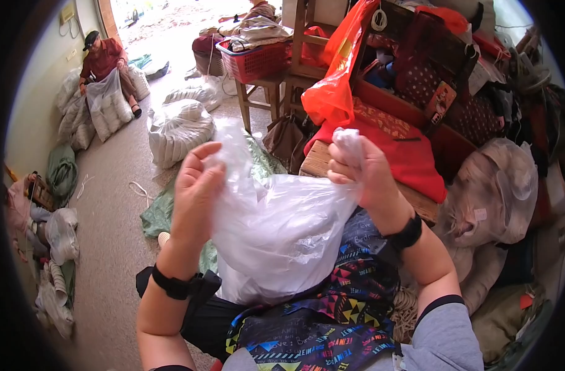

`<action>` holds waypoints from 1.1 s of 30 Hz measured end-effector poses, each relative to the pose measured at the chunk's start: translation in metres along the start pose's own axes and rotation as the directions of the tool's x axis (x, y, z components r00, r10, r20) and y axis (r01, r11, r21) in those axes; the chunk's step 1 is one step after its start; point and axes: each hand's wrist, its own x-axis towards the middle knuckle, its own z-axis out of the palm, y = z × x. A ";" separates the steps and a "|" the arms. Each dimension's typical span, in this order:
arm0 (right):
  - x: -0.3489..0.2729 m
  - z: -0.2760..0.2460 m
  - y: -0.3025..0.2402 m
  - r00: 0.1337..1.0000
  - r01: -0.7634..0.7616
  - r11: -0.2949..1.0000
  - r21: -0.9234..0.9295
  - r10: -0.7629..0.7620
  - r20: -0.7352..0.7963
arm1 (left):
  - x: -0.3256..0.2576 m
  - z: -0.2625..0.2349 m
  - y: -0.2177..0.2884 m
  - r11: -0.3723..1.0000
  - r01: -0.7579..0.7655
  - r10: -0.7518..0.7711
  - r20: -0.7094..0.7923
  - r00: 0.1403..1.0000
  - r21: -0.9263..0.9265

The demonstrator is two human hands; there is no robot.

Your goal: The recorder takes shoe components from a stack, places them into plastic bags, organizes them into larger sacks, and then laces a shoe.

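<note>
A white translucent plastic bag [282,235] rests on my lap, bulging at the bottom; what it holds does not show through. My left hand [199,182] pinches the left side of its mouth, the film there slightly blurred. On the other side, my right hand [363,164] is closed in a fist around a bunched corner of the bag, and a twist of plastic sticks up above the fingers. Between the two hands the bag's upper edge is stretched. A patterned dark apron [332,315] covers my lap beneath the bag.
Full plastic sacks [180,127] stand on the floor ahead. A person [103,65] sits far left among more sacks. A wooden stool [258,93] carries a red basket [258,62]. An orange bag [335,80] hangs beside a cluttered cabinet at right, near a wooden bench [319,161].
</note>
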 end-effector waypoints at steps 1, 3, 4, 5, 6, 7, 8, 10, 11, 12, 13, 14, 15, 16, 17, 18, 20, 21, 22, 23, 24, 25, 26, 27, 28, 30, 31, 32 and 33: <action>-0.006 0.006 -0.005 0.999 0.018 0.999 -0.041 -0.019 -0.040 | -0.002 0.002 0.010 0.994 -0.072 0.066 -0.078 0.995 -0.081; -0.017 0.008 -0.011 0.992 0.064 0.991 -0.116 -0.076 -0.102 | -0.003 0.006 0.028 0.987 -0.117 0.104 -0.125 0.987 -0.106; -0.017 0.012 -0.007 0.993 0.055 0.992 -0.115 -0.066 -0.098 | -0.006 0.008 0.036 0.980 -0.158 0.135 -0.174 0.975 -0.122; -0.015 0.018 -0.001 0.999 0.006 0.997 -0.077 -0.009 -0.038 | -0.009 0.015 0.041 0.985 -0.141 0.122 -0.172 0.978 -0.102; -0.012 0.025 0.005 0.999 -0.046 0.998 -0.041 0.047 0.023 | -0.009 0.018 0.039 0.985 -0.142 0.122 -0.184 0.975 -0.101; -0.007 0.032 0.017 0.996 -0.073 0.985 -0.154 0.080 0.041 | -0.008 0.021 0.033 0.992 -0.110 0.112 0.026 0.993 -0.065; 0.002 0.043 0.032 0.985 -0.126 0.971 -0.204 0.147 0.088 | -0.009 0.025 0.029 0.996 -0.089 0.092 0.229 0.969 -0.023; 0.003 0.054 0.068 0.961 -0.257 0.832 -0.492 0.273 -0.041 | -0.009 0.053 0.017 0.994 -0.110 0.102 0.292 0.951 0.012; 0.002 0.019 0.100 0.952 0.131 0.641 -0.756 0.132 0.277 | -0.004 0.062 0.014 0.988 -0.135 0.098 0.356 0.929 0.080; -0.001 0.044 0.112 0.943 0.114 0.597 -0.794 0.188 0.276 | -0.003 0.057 0.011 0.975 -0.158 0.086 0.387 0.918 0.158; -0.004 0.047 0.112 0.958 -0.010 0.534 -0.846 0.247 0.144 | 0.001 0.054 0.003 0.959 -0.195 0.108 0.367 0.924 0.208; -0.008 0.048 0.110 0.956 -0.134 0.462 -0.876 0.293 0.009 | 0.003 0.044 -0.004 0.959 -0.191 0.106 0.357 0.928 0.210; -0.011 0.051 0.105 0.919 -0.355 0.643 -0.678 0.373 -0.127 | 0.005 0.030 -0.011 0.972 -0.144 0.076 0.331 0.940 0.185; -0.014 0.053 0.097 0.851 -0.526 0.750 -0.401 0.470 -0.235 | 0.007 0.018 -0.019 0.983 -0.102 0.049 0.316 0.947 0.153; -0.016 0.051 0.091 0.881 -0.474 0.824 -0.310 0.439 -0.177 | 0.003 0.008 -0.030 0.993 -0.084 0.064 0.230 0.971 0.082; -0.015 0.050 0.086 0.890 -0.456 0.815 -0.358 0.424 -0.169 | 0.000 -0.001 -0.043 0.993 -0.081 0.060 0.228 0.972 0.081; -0.017 0.041 0.085 0.913 -0.401 0.867 -0.297 0.352 -0.204 | -0.009 -0.014 -0.072 0.913 0.239 -0.106 0.373 0.922 -0.331; -0.016 0.034 0.085 0.912 -0.404 0.865 -0.298 0.354 -0.210 | -0.012 -0.017 -0.090 0.909 0.351 -0.211 0.480 0.852 -0.224; -0.013 0.024 0.085 0.941 -0.325 0.917 -0.230 0.290 -0.173 | -0.023 -0.015 -0.099 0.908 0.353 -0.213 0.477 0.853 -0.226; -0.009 0.013 0.081 0.966 -0.236 0.958 -0.163 0.213 -0.145 | -0.036 -0.007 -0.107 0.855 0.461 -0.304 0.491 0.816 -0.236; 0.000 0.002 0.072 0.973 -0.204 0.968 -0.143 0.185 -0.139 | -0.049 -0.002 -0.112 0.791 0.562 -0.390 0.505 0.769 -0.244; 0.007 0.001 0.066 0.974 -0.181 0.981 -0.067 0.170 -0.149 | -0.061 -0.003 -0.114 0.789 0.562 -0.391 0.503 0.771 -0.248; 0.012 0.001 0.060 0.975 -0.149 0.989 0.007 0.148 -0.163 | -0.072 -0.001 -0.114 0.792 0.558 -0.378 0.519 0.767 -0.248; 0.019 -0.009 0.064 0.975 -0.146 0.989 0.006 0.145 -0.169 | -0.077 0.001 -0.113 0.795 0.554 -0.366 0.534 0.762 -0.247; 0.026 -0.026 0.075 0.976 -0.078 0.995 0.066 0.089 -0.197 | -0.079 0.006 -0.109 0.792 0.558 -0.365 0.540 0.758 -0.248; 0.025 -0.019 0.085 0.990 -0.138 0.987 0.083 0.136 0.029 | -0.081 0.021 -0.100 0.933 0.303 -0.360 0.540 0.761 0.196; 0.024 -0.007 0.087 0.985 -0.168 0.986 0.020 0.167 0.043 | -0.077 0.031 -0.092 0.897 0.310 -0.437 0.520 0.734 0.316; 0.025 0.008 0.092 0.977 -0.202 0.979 -0.040 0.204 0.062 | -0.074 0.029 -0.096 0.897 0.310 -0.436 0.519 0.735 0.315; 0.021 0.039 0.096 0.989 -0.110 0.979 -0.170 0.092 -0.112 | -0.072 0.022 -0.105 0.853 0.467 -0.519 0.304 0.799 0.231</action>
